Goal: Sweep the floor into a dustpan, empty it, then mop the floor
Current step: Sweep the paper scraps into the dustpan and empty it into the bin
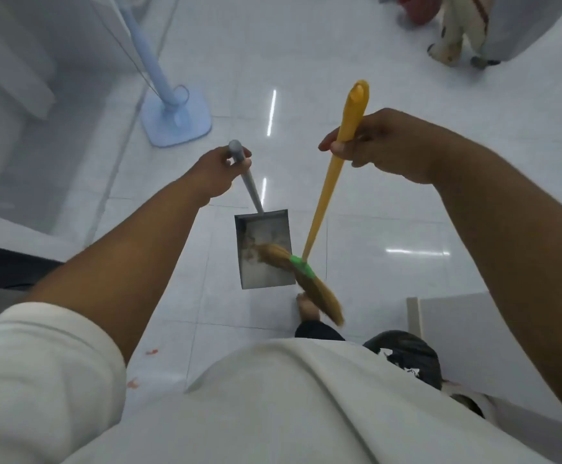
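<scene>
From the head view, both bare forearms reach forward and down from short white sleeves, over a glossy white tiled floor. The left hand is curled round the top end of a slim grey handle, knuckles outward, with the handle's tip poking above the fingers. That handle slants down to a rectangular grey metal dustpan, which sits low in the middle of the view, its open mouth toward the person. Dust and pale clumps lie inside it. I cannot tell whether it touches the floor.

The right hand is higher and nearer the camera, wrist bent. Its fingers and thumb are wrapped round a long yellow plastic broom just below the rounded tip. The stick runs down and left to a green collar. The tan straw bristles lie aslant across the dustpan's right edge, one end inside the pan and the other over a bare foot.

A light blue pole with a flat squarish base stands on the floor, well apart to the upper left. Small red specks lie on the tiles at lower left.
</scene>
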### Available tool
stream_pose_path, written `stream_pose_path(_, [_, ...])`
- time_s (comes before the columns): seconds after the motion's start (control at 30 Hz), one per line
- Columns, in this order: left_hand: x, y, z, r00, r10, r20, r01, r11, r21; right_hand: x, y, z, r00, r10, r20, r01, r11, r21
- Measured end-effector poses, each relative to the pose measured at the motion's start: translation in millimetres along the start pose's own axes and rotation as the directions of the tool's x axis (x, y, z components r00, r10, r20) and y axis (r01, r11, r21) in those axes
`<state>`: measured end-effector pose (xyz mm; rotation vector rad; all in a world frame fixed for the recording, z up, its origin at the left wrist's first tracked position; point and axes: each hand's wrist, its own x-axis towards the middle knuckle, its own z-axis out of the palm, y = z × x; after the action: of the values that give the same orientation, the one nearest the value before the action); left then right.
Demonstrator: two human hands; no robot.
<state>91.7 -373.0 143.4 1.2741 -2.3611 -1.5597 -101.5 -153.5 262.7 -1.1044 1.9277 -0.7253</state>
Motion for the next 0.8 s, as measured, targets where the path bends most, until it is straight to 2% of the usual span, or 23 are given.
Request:
stream_pose_path(0.07, [6,1,-16,0.998,-0.034,-0.045,0.033,0.999,-0.026,27,-5,-14,0.994,-0.101,0.044,0.087,0.967,0.238])
stream_pose_path(0.1, [9,2,-24,0.997,-0.042,-0.058,0.04,0.998,-0.039,41,-8,-22,0.989,-0.143,0.043,0.124,0.945,0.302])
stream_pose_path(0.33, [16,-14,-86,0.97,-0.1,-0.222,0.034,0.958,-0.285,140,-47,-36,0.932,-0.325,0.159,0.221,0.859,0.462])
stream_pose_path(0.5, [14,-43,-135,0.907,-0.196,-0.374,0.004,0.889,-0.458,205,-90,-22,0.877,-0.431,0.214,0.293,0.831,0.474])
stream_pose_path(0.8, [22,-112,-237,0.818,-0.326,-0.474,-0.006,0.819,-0.574,325,-197,51,0.762,-0.528,0.375,0.383,0.834,0.397])
